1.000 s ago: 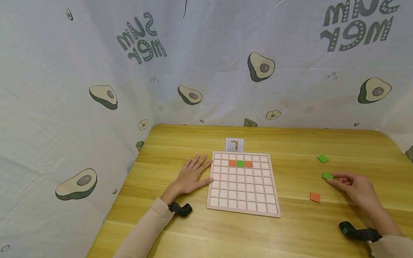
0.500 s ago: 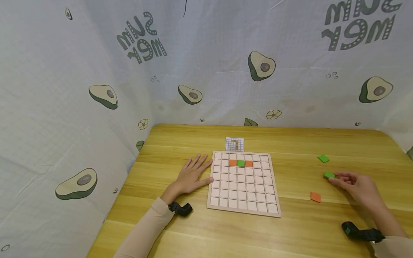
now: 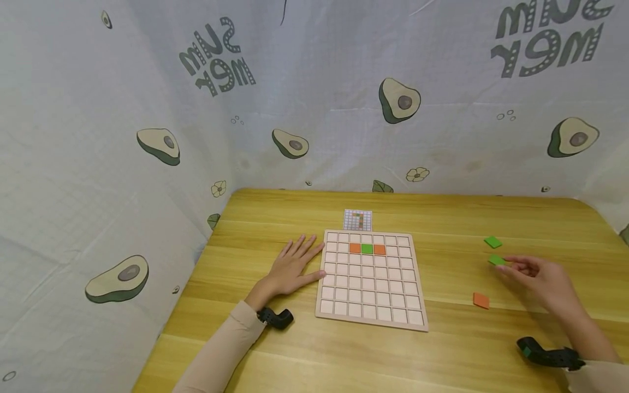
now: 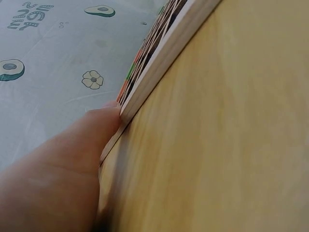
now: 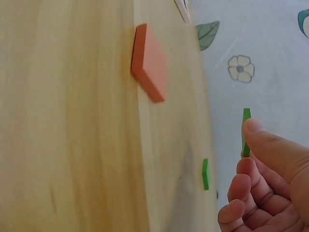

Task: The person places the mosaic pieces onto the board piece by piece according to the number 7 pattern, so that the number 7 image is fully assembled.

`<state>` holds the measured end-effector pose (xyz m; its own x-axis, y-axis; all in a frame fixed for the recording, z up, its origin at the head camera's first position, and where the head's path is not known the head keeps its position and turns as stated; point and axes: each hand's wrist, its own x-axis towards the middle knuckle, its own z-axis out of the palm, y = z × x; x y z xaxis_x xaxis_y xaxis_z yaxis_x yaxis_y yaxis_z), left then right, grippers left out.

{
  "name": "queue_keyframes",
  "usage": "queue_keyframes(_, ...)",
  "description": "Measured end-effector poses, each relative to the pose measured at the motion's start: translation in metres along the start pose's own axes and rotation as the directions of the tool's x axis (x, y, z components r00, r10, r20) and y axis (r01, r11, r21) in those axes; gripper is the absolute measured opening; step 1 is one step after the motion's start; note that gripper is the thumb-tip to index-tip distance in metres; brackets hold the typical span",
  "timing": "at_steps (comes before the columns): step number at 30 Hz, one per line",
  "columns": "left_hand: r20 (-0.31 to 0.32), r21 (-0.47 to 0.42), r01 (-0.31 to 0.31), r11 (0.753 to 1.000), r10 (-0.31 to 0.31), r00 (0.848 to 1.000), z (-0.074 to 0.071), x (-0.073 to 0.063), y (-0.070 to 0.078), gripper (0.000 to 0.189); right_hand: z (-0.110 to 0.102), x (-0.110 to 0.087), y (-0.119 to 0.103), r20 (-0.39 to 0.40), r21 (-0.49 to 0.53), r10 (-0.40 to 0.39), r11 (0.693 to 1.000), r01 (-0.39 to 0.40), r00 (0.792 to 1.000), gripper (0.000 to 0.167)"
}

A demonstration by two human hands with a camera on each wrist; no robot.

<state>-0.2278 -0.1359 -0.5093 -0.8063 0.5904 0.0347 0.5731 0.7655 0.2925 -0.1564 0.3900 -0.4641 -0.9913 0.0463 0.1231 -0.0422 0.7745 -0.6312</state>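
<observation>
My right hand (image 3: 538, 278) pinches a green square tile (image 5: 246, 116) between thumb and fingers, held above the table in the right wrist view. A second green tile (image 3: 493, 242) lies just beyond it, and an orange tile (image 3: 481, 300) lies nearer to me. My left hand (image 3: 287, 270) rests flat with fingers spread, its fingertips touching the left edge of a wooden grid board (image 3: 371, 324). In the board's second row sit an orange tile (image 3: 355, 248), a green tile (image 3: 367, 249) and another orange tile (image 3: 379, 249), side by side.
A small printed card (image 3: 357, 220) with a coloured grid pattern lies against the board's far edge. Behind the wooden table (image 3: 275, 349) hangs a white curtain (image 3: 334, 82) with avocado prints. A black band (image 3: 547, 353) is on each wrist.
My right hand has lifted the green tile off the table and moved it slightly away from me. The left hand and the board have stayed in place.
</observation>
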Motion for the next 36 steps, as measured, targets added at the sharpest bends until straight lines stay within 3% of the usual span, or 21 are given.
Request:
queue_keyframes(17,-0.009,0.000,-0.007,1.000,0.007,1.000,0.001,0.000,0.000,0.074,0.005,0.006,-0.034,0.017,0.009,-0.030,1.000,0.030,0.999,0.045)
queue_keyframes(36,-0.007,0.002,-0.002,1.000,0.002,1.000,-0.001,0.001,0.000,0.074,0.026,0.012,-0.062,0.031,0.059,-0.114,0.992,0.112,0.993,0.037)
